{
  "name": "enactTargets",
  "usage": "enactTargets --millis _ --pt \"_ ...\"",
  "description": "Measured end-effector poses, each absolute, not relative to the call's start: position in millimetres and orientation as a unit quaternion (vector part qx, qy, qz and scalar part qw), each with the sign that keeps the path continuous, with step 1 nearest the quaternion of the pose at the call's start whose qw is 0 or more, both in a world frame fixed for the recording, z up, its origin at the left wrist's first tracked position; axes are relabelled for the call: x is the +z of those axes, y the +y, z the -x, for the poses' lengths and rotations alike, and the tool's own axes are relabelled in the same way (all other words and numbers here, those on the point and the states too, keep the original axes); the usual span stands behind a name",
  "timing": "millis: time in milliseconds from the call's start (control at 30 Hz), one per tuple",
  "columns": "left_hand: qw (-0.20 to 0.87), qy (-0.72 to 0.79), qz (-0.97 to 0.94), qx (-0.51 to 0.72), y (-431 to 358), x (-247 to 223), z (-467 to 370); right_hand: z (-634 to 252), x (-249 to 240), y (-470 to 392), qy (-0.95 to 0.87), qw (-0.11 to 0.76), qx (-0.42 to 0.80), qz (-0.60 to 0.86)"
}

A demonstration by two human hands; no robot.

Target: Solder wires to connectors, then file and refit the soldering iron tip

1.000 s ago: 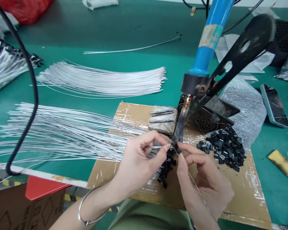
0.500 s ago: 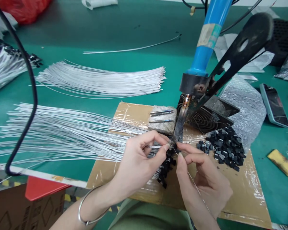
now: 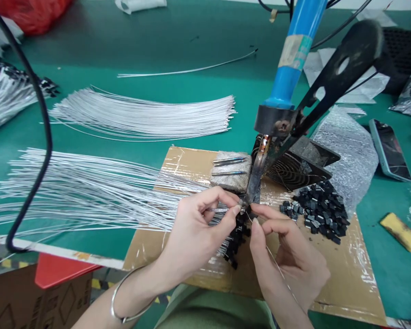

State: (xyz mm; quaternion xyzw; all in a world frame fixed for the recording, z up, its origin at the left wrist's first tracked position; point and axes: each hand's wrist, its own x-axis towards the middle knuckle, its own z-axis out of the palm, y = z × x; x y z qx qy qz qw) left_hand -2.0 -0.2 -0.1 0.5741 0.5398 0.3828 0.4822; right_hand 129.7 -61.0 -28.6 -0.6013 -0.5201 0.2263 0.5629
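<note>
A soldering iron point(image 3: 287, 75) with a blue handle is fixed in a black metal bracket point(image 3: 342, 68), tip down. Beside its tip, my left hand point(image 3: 198, 233) pinches thumb and forefinger on what looks like a white wire's end; the fingers hide most of it. My right hand point(image 3: 291, 256) is closed on a thin strand of solder wire point(image 3: 277, 265), whose end reaches the iron's tip. Under my hands lie white wires point(image 3: 89, 187) with black connectors point(image 3: 234, 249) on their ends.
Loose black connector housings point(image 3: 324, 210) are heaped on the cardboard point(image 3: 349, 274), near a small fan point(image 3: 291, 171). Spare tips rest on a grey block point(image 3: 231, 180). A second wire bundle point(image 3: 147, 114) lies behind. Farther right are a phone point(image 3: 390, 151) and a yellow sponge point(image 3: 402, 232).
The whole view has shifted very slightly. Both hands keep their grip at the iron's tip, and my right fingers stay close beside the left ones.
</note>
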Motion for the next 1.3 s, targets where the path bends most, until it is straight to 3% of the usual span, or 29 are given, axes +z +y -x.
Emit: enactTargets --millis 1300 --pt "0.48 0.536 -0.58 0.382 -1.2 -0.6 3.0 -131.7 -32.8 -60.7 -0.562 0.555 0.169 0.589"
